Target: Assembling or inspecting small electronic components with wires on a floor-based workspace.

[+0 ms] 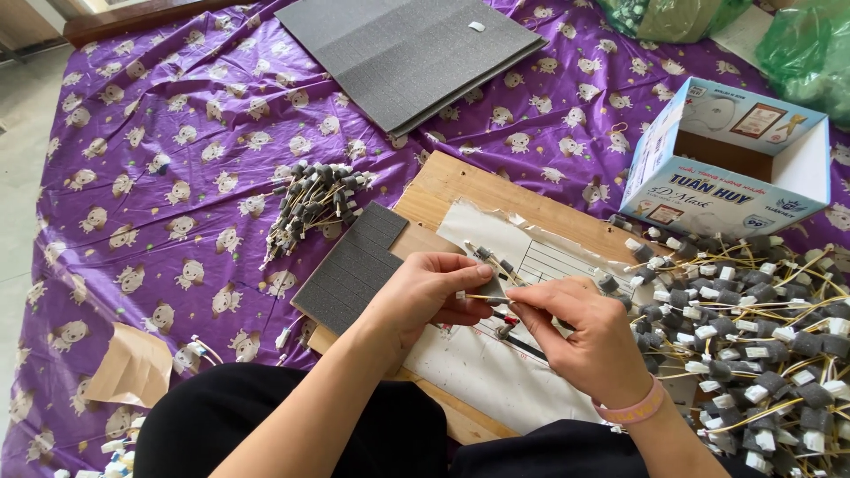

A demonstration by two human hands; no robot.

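Purple cloth [177, 106]; foam sheets [407, 49], board [452, 181], box [735, 159]

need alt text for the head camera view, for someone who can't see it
Seen from above, a person's left hand and right hand hold a small wired part over a wooden board on a purple patterned cloth. A big pile of similar wired parts lies to the right, a smaller bundle and grey foam strip to the left.

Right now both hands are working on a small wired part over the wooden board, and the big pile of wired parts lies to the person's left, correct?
Not quite: in the head view the big pile lies to the person's right. Both hands, left and right, do work a small wired part over the wooden board.
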